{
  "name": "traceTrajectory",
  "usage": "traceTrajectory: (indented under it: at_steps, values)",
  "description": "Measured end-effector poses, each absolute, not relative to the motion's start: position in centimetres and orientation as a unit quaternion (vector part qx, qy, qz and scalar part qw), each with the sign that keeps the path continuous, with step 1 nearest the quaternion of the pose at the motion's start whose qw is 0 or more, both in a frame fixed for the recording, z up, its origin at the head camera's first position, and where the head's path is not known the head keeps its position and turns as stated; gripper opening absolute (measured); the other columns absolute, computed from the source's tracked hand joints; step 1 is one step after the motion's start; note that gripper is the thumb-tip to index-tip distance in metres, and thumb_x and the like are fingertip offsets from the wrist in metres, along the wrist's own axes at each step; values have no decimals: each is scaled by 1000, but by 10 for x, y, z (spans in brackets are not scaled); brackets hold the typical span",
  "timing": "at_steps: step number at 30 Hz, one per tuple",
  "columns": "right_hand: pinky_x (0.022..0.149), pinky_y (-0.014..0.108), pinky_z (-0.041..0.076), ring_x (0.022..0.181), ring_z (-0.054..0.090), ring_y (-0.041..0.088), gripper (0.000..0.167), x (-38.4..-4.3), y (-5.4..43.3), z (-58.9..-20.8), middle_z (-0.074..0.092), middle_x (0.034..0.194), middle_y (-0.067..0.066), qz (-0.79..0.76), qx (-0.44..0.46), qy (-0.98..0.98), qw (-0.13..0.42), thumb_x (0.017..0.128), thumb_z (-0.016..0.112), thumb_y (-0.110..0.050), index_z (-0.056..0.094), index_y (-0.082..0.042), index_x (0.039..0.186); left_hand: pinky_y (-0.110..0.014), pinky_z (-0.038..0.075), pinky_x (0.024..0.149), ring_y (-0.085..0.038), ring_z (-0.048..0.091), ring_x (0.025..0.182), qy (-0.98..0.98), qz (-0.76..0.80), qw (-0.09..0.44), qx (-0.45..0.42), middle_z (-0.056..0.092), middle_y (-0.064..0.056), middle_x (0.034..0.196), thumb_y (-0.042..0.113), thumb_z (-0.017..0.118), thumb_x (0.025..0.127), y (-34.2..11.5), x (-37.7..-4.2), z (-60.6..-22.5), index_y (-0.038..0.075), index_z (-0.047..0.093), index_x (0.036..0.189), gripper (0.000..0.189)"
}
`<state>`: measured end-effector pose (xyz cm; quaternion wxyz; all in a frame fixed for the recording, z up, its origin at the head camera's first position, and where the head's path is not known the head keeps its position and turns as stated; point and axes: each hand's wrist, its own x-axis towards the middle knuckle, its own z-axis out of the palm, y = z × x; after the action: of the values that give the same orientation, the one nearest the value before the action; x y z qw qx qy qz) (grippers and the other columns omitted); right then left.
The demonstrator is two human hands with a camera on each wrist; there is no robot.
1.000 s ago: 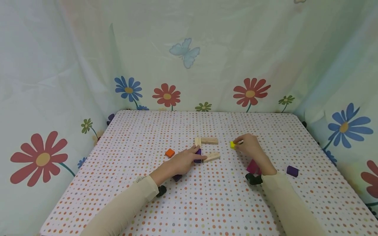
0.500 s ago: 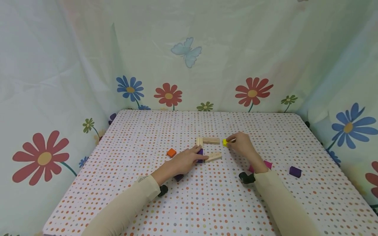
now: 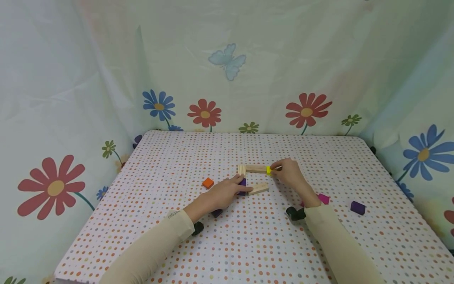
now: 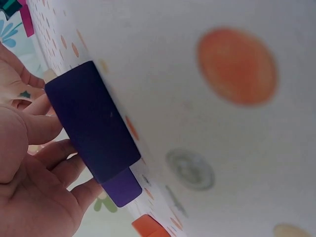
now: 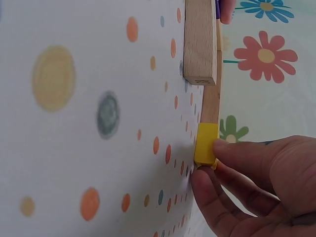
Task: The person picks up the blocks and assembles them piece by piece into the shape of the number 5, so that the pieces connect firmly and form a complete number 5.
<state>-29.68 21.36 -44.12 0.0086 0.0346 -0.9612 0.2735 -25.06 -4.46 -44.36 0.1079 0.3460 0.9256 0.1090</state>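
My left hand holds a purple block at the table's middle, fingers on its far side and thumb at its right. Against that block's far end lies a pale wooden piece with a lined top. From there a long wooden block runs right, and a nearer wooden block lies slightly askew. Between thumb and fingers my right hand pinches a yellow block, its end against the far wooden block. In the left wrist view a dark purple block partly covers the fingers.
An orange block lies left of the wooden pieces. Magenta blocks sit partly behind the right wrist, and another purple block lies farther right. A flowered curtain encloses the dotted tabletop at the back and sides.
My right hand has moved left with the yellow block, from a gap away to the end of the far wooden block. The left hand has stayed at the purple block; the view has shifted slightly.
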Motion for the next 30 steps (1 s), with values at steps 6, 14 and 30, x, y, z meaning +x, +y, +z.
traceTrajectory:
  at_steps: [6,14,30]
  values:
    - [88,44,64,113,73,42,25,-294,214,-441,71,131,29,281,36,-959,-2,101,70,-6,75,5,123,-54,35,128,-29,24,165,925,110,107,347,25,-12,177,-1,48,109,-46,-250,-445,37,54,156,61]
    - [85,50,62,111,71,44,31,-275,244,-425,71,130,29,265,52,-963,7,102,69,-11,71,5,129,-55,32,129,-30,24,165,926,116,103,344,26,-14,176,-1,49,108,-48,-251,-444,35,54,156,60]
    - [76,53,61,102,69,52,35,-225,365,-406,71,115,37,192,25,-980,-40,99,69,-10,68,14,125,-54,31,130,-29,23,166,928,110,111,339,25,-12,177,-1,47,109,-43,-250,-443,37,53,156,61]
